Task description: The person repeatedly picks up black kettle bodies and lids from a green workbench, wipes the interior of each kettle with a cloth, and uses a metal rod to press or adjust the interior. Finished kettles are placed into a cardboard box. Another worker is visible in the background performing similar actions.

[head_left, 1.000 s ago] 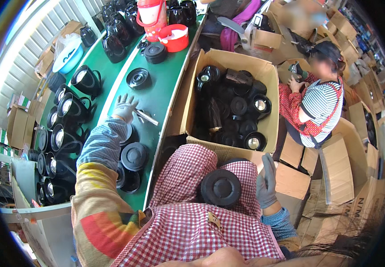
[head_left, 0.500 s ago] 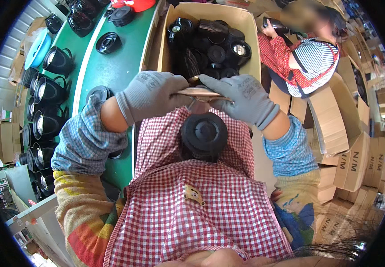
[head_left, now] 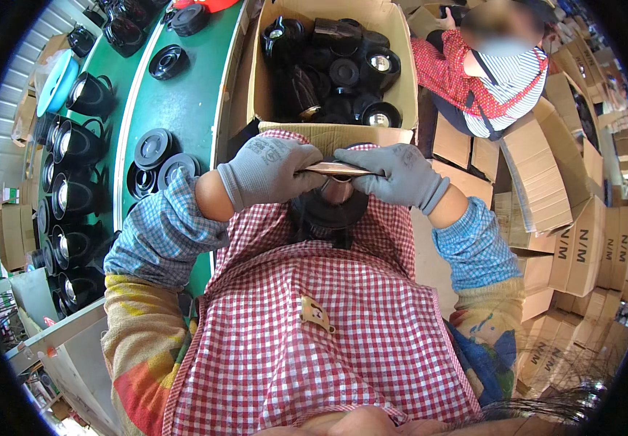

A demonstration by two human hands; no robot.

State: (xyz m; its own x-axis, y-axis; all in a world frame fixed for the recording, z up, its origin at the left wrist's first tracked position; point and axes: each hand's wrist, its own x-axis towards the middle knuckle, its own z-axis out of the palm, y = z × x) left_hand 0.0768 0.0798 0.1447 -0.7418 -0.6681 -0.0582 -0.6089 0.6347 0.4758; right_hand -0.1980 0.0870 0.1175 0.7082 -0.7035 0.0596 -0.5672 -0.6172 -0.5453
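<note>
My left hand [head_left: 270, 171] and my right hand [head_left: 399, 176], both in grey gloves, pinch opposite ends of a thin, flat, tan-edged piece [head_left: 341, 169]. Its exact kind does not show, as it is seen nearly edge-on. A small shiny metallic part [head_left: 337, 190] shows just under it; whether the two are joined I cannot tell. Below, between my knees, a round black vessel or lid [head_left: 326, 216] rests against the red-checked apron [head_left: 314, 320], its far side partly covered by my hands.
Ahead stands a cardboard box [head_left: 407, 65] of black jugs and parts. On the green table [head_left: 183, 98] to the left lie black lids [head_left: 152, 148] and a row of black jugs [head_left: 74, 192]. At right, another person [head_left: 488, 80] sits beside open cartons [head_left: 539, 182].
My hands have come down nearer the black vessel, still holding the flat piece. The box and table have shifted upward in view, and more lids show beside my left arm.
</note>
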